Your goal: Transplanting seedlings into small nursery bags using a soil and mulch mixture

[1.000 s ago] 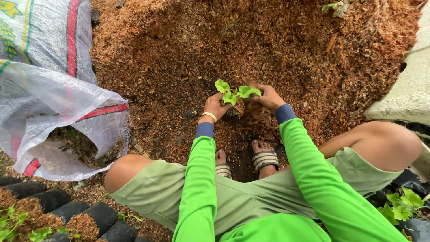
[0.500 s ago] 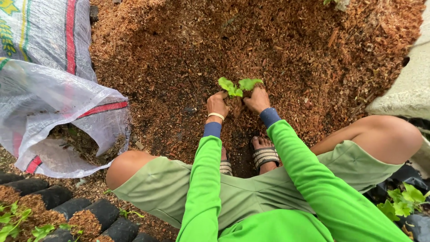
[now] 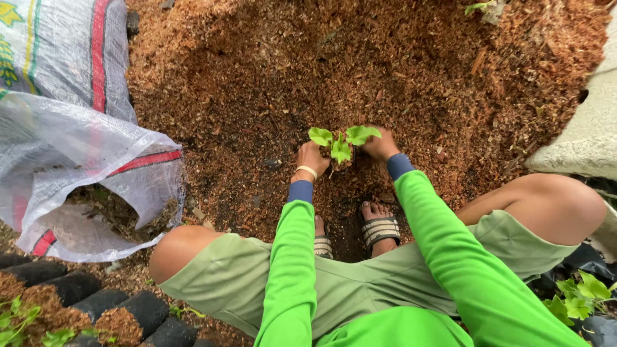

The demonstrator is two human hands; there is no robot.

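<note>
A small green seedling [image 3: 340, 142] with three broad leaves stands in a dark potting bag, mostly hidden between my hands, on a heap of brown wood shavings [image 3: 360, 58]. My left hand [image 3: 312, 159], with a pale band at the wrist, cups the bag from the left. Pressed against the bag's right side under a leaf is my right hand [image 3: 380, 146]. I squat in green sleeves and pale green shorts, my sandalled feet [image 3: 379, 228] just below the seedling.
An open white woven sack [image 3: 77, 167] with red stripes lies at left, shavings inside. Filled black potting bags [image 3: 96, 308] with seedlings line the lower left. More seedlings [image 3: 578, 299] sit at lower right. A pale stone block [image 3: 585, 128] borders the right.
My hands closed in and pressed around the seedling, then eased apart slightly; the plant now stands a little lower in view with its leaves spread.
</note>
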